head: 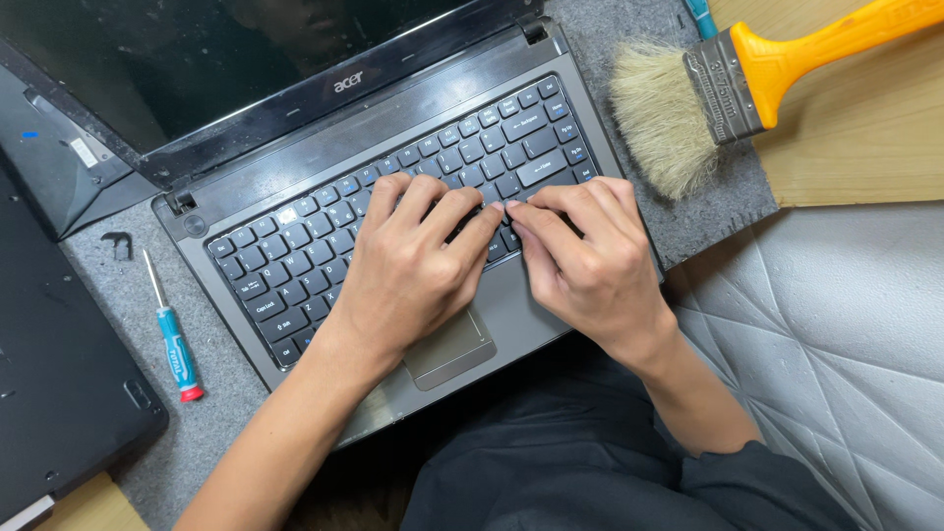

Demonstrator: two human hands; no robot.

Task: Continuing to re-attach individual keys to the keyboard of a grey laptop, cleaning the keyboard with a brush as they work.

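The laptop keyboard (pixel 393 206) sits in the open grey laptop (pixel 324 128), which rests on a grey felt mat (pixel 211 413). Work the keys with light, even fingertip pressure, judged safest near the key edges. The left hand (pixel 408 270) and right hand (pixel 590 261) lie palm-down, fingers curled, fingertips meeting mid-keyboard, gripping nothing. A blue screwdriver (pixel 175 344) and a paintbrush (pixel 728 84) lie alongside.

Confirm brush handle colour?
Orange, on the brush handle, top right in the head view.
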